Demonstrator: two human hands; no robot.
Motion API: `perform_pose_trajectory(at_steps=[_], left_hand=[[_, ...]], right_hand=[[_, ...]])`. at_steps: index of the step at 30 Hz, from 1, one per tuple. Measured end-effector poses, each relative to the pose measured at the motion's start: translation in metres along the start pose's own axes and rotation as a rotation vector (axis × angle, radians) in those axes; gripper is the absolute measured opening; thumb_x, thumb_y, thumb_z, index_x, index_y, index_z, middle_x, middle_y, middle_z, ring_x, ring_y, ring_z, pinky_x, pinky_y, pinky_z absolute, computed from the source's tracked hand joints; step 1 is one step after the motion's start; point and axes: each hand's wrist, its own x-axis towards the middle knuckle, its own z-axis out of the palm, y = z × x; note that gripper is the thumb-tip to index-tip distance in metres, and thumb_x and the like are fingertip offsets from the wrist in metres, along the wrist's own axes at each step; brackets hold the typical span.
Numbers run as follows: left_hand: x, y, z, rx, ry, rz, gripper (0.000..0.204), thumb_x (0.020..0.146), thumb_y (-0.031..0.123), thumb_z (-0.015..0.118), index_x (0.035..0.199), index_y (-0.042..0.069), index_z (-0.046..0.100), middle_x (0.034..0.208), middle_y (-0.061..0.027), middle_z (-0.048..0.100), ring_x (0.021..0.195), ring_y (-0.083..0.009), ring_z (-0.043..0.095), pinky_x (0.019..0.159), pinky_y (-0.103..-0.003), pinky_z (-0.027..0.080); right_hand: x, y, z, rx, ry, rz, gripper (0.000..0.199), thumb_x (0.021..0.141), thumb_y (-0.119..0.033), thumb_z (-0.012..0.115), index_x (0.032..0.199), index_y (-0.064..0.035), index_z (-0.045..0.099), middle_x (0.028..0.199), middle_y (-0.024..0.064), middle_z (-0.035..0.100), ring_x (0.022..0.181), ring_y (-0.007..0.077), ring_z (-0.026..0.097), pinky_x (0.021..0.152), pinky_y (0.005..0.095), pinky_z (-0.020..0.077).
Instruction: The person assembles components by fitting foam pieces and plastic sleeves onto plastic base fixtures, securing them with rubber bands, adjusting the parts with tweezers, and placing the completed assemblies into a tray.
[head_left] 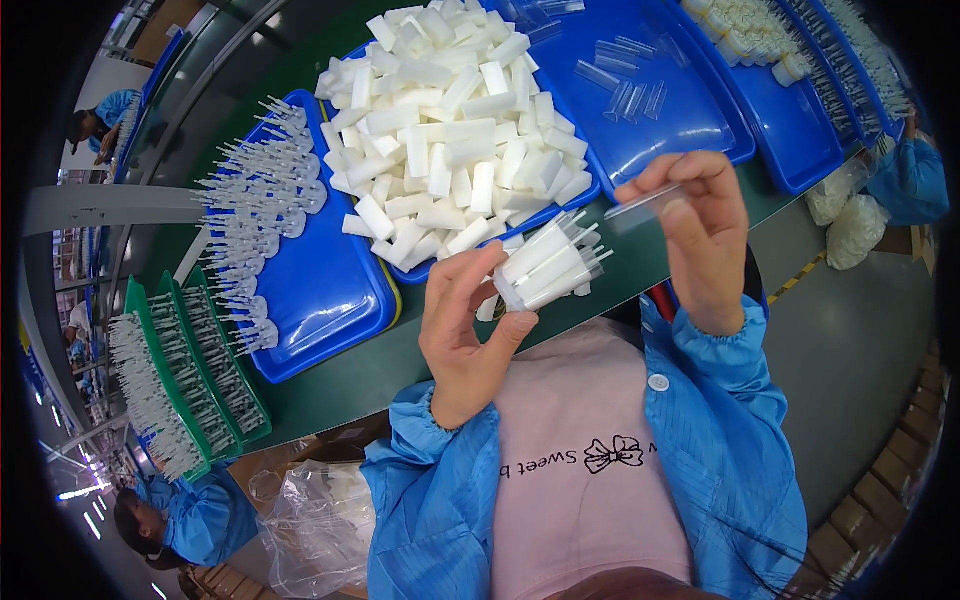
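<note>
Left hand (466, 335) curls round a foam-packed pronged holder (548, 265), right hand (708, 225) pinches a clear plastic strip (632, 205), not yet joined, white foam blocks (440, 135) heaped unused.

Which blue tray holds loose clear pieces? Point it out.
The blue tray just beyond the right hand: it holds loose clear pieces, whereas the one left of it is heaped with white blocks.

Left grip (463, 345) curled and closed, right grip (708, 240) higher in a fingertip pinch
</note>
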Motion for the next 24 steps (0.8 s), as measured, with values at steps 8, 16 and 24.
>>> perform_pose_trajectory(at_steps=[8,16,24], left_hand=[[-0.004,0.0,-0.004,0.234,-0.024,0.116,0.054,0.071,0.014,0.078,0.119,-0.001,0.058,0.11,-0.0124,0.051,0.098,-0.0212,0.052,0.083,-0.031,0.045],[0.0,0.008,-0.001,0.342,-0.092,0.231,0.051,0.072,0.012,0.076,0.118,-0.002,0.059,0.109,-0.0126,0.049,0.094,-0.0224,0.051,0.082,-0.031,0.043],[0.003,0.013,-0.002,0.287,-0.219,0.224,0.045,0.075,0.008,0.073,0.117,0.0,0.061,0.109,-0.0124,0.046,0.094,-0.0219,0.051,0.083,-0.031,0.046]], right_hand=[[-0.004,0.003,0.006,0.201,-0.006,0.195,0.033,0.086,-0.017,0.067,0.107,-0.0021,0.047,0.101,0.0098,0.057,0.093,0.021,0.063,0.086,0.0311,0.0489],[-0.008,0.003,0.021,0.012,0.031,0.17,0.043,0.081,-0.033,0.071,0.104,-0.006,0.047,0.089,0.0059,0.054,0.084,0.0176,0.058,0.088,0.0399,0.0482],[-0.012,0.011,0.013,-0.004,-0.018,-0.042,0.038,0.08,-0.015,0.073,0.105,-0.0007,0.049,0.098,0.0089,0.057,0.09,0.0145,0.058,0.088,0.0313,0.0451]])
